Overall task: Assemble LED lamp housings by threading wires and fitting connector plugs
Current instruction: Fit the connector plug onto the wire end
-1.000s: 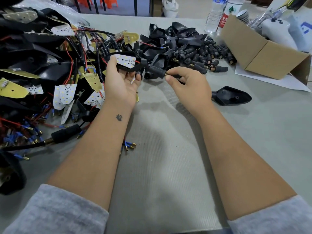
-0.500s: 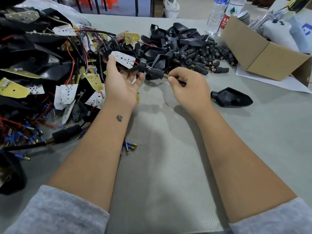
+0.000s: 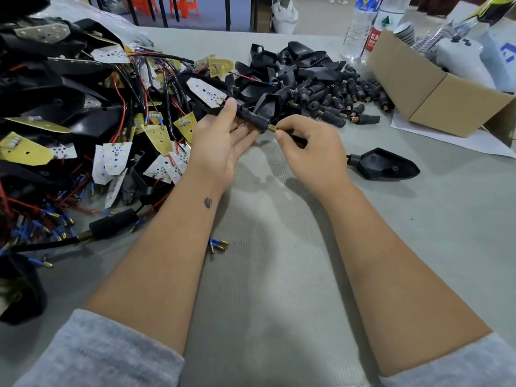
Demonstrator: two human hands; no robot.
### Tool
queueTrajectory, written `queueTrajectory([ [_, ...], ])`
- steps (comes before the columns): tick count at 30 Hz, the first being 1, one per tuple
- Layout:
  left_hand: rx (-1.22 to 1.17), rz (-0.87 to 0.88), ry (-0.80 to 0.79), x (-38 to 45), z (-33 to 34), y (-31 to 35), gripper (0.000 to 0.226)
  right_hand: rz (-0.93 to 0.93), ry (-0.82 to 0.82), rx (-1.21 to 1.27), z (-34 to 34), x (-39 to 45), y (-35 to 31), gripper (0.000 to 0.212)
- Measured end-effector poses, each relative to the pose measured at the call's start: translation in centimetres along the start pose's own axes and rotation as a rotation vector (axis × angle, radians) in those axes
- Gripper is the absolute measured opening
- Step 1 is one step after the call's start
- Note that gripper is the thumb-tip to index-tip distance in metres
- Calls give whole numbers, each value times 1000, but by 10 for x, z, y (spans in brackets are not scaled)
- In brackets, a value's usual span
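Left hand is cradling a lamp housing with me, thumb pressed on its black connector plug, while my right hand is pinching the dark wire sleeve just past the plug's brass threaded end; both hands are grasping, held above the grey table. This unit is looking nearly done to me: the LED board is sitting in its shell and the plug is seated on the stem. Plenty is waiting, though. Loose boards and wires are heaping on my left, empty shells and spare plugs are piling beyond my hands, and one bare housing is lying just beside my right wrist.
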State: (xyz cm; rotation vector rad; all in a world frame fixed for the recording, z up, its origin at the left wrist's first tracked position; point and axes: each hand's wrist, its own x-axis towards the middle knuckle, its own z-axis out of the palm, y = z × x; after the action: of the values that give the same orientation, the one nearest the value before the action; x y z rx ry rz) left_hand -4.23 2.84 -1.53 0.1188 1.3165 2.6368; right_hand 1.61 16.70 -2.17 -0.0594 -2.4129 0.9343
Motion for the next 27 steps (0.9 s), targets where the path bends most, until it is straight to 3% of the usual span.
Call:
queueTrajectory([
  [10,-49,-22,80,4,-2,3,13,-16,23,20,0,0,-1,10],
  [19,-87,-97,48,-1,-2,6,15,8,65,-42,-1,0,-2,12],
  [27,-45,-140,-60,-7,0,8,27,-35,-38,-51,1,0,0,12],
])
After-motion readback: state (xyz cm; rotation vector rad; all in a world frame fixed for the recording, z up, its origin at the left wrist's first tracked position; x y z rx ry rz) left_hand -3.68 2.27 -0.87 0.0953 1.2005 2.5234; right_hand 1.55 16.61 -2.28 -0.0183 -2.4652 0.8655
